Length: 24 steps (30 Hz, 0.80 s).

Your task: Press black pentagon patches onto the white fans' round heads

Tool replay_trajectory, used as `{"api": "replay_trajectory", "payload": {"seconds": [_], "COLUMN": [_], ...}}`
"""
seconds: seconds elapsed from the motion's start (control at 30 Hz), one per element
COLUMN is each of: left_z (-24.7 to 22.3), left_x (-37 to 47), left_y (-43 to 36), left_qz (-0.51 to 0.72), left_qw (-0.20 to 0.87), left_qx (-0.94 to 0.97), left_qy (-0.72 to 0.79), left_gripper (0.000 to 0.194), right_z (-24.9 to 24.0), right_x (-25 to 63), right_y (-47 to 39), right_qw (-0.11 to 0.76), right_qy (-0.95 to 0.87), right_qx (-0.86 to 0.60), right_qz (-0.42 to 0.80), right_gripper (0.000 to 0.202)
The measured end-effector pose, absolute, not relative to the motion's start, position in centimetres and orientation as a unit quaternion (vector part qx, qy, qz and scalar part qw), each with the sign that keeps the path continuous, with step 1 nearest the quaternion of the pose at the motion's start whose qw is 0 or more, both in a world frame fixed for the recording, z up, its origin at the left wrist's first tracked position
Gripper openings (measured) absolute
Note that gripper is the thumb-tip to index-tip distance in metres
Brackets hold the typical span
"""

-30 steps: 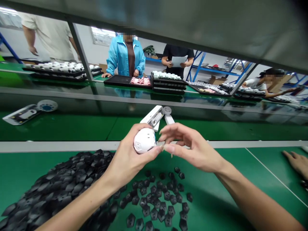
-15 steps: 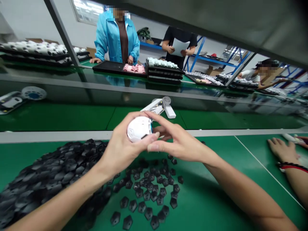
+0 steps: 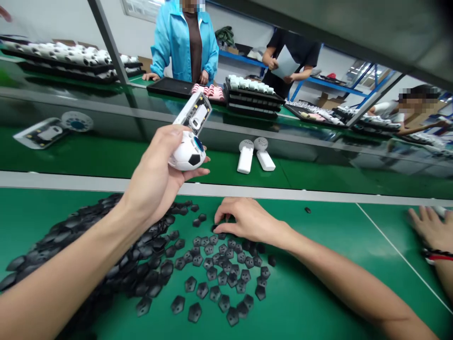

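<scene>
My left hand (image 3: 152,174) is closed round a white handheld fan (image 3: 182,158), raised above the bench. Its round head carries a black pentagon like a football's patch, and its handle is uncovered, showing inner parts. My right hand (image 3: 247,217) is low over the green bench, thumb and fingers pinched at a small black pentagon piece (image 3: 214,227) that is mostly hidden. Just below it lie several loose black pentagon pieces (image 3: 222,277). A large heap of the same black pieces (image 3: 116,255) spreads beneath my left forearm.
Beyond a pale rail (image 3: 283,192), two white fans (image 3: 245,158) lie on the green belt, with an uncovered fan (image 3: 46,134) farther left. Another person's hand (image 3: 428,229) rests at right. Across stand people and black trays (image 3: 253,101) of parts. A small dark piece (image 3: 307,210) lies right.
Both hands were together on the fan; now my right hand has left it and come down to the black pieces. My left hand has moved left and turned the fan, bringing its handle into view.
</scene>
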<state>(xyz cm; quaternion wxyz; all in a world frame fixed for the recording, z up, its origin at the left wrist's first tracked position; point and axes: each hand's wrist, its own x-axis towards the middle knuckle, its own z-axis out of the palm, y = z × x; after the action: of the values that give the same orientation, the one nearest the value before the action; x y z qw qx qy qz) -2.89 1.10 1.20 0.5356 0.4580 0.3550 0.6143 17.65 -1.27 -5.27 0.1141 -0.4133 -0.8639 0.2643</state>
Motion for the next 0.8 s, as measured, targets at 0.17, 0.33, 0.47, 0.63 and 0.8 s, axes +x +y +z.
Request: {"api": "replay_trajectory", "payload": {"seconds": [0.17, 0.33, 0.47, 0.63, 0.8], "left_z": [0.5, 0.5, 0.3, -0.6, -1.5], "left_x": [-2.9, -2.8, -2.7, -2.7, -2.6], "left_y": [1.2, 0.9, 0.5, 0.5, -0.1], "left_qz": [0.602, 0.595, 0.591, 0.573, 0.546], "left_qw": [0.525, 0.490, 0.475, 0.465, 0.462], "left_qx": [0.476, 0.512, 0.531, 0.559, 0.592], "left_qy": [0.369, 0.379, 0.378, 0.378, 0.373], "left_gripper": [0.021, 0.028, 0.033, 0.035, 0.033], "right_z": [-4.7, -3.8, -2.9, -1.7, -0.7], "right_x": [18.1, 18.9, 19.1, 19.2, 19.3], "right_y": [-1.1, -0.6, -0.6, -1.0, -1.3], "right_qw": [0.168, 0.277, 0.337, 0.372, 0.448], "right_qy": [-0.813, -0.744, -0.719, -0.693, -0.709], "right_qx": [-0.425, -0.398, -0.369, -0.352, -0.311], "right_qz": [0.360, 0.459, 0.483, 0.507, 0.447], "right_gripper": [0.010, 0.012, 0.009, 0.025, 0.008]}}
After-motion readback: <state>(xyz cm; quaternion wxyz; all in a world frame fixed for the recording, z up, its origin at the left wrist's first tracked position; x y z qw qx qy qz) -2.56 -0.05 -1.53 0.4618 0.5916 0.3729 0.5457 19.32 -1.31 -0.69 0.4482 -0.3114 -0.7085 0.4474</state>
